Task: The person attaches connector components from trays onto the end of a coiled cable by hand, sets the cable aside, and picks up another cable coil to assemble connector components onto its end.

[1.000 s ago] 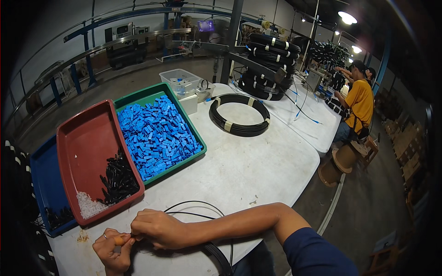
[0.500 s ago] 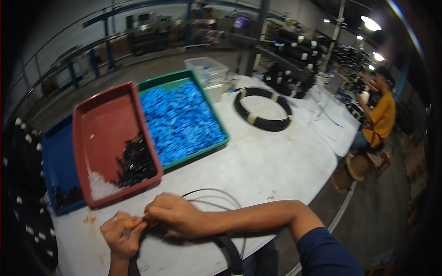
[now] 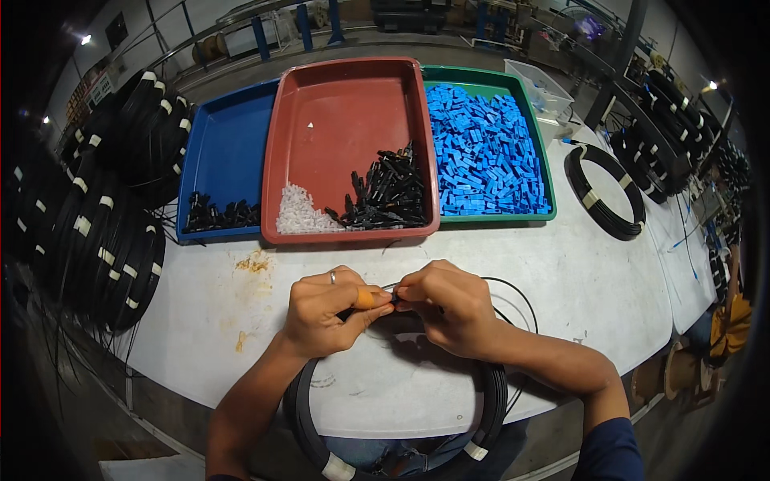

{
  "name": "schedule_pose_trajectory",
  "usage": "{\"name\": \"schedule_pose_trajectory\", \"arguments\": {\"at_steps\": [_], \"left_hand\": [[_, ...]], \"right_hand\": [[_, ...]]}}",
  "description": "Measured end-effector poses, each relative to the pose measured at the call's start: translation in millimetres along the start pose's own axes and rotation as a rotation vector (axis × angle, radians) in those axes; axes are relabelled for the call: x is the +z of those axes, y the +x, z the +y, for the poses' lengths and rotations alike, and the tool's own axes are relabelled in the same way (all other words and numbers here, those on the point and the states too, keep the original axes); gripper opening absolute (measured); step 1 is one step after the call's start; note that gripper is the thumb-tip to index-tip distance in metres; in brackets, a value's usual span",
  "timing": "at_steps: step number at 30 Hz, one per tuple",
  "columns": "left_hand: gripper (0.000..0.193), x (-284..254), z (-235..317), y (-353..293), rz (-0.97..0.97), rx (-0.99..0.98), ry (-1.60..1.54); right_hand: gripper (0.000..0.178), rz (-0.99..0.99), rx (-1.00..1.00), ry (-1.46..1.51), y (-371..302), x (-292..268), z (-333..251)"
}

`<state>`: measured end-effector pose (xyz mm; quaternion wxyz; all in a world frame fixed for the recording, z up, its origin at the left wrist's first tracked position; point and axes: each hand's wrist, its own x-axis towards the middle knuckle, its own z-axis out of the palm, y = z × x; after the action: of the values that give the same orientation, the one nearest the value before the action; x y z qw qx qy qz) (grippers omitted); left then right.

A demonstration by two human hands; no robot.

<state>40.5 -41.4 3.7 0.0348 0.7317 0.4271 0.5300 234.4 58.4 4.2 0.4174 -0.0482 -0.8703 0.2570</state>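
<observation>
My left hand (image 3: 330,311) and my right hand (image 3: 451,309) meet over the near part of the table, fingertips almost touching. Both pinch a small black piece (image 3: 395,297), which looks like a connector part on a cable end; the fingers cover most of it. An orange wrap is around one left finger, and a ring sits on another. Below the hands, a coil of black cable (image 3: 495,393) bound with pale tape lies across the table edge, partly over my lap. A thin black cable loop (image 3: 525,298) arcs out beside my right hand.
Beyond my hands stand a blue tray (image 3: 228,144) with black parts, a red tray (image 3: 353,96) with black and clear pieces, and a green tray (image 3: 525,100) of blue clips. Another cable coil (image 3: 603,192) lies right. Stacked coils (image 3: 112,256) crowd the left.
My view has swung left, so the trays and hands sit more centrally and the left coil stack shows more. Both hands still pinch together at the small black piece.
</observation>
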Motion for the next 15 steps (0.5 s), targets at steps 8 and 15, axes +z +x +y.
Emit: {"name": "schedule_pose_trajectory", "arguments": {"at_steps": [8, 15], "left_hand": [[0.014, 1, 8, 1, -0.011, -0.167, -0.192], [0.014, 2, 8, 5, -0.069, 0.278, 0.187]], "right_hand": [[0.017, 0.059, -0.312, -0.212, 3, -5, -5], [0.025, -0.070, 0.003, 0.046, -1, -4, -5]]}}
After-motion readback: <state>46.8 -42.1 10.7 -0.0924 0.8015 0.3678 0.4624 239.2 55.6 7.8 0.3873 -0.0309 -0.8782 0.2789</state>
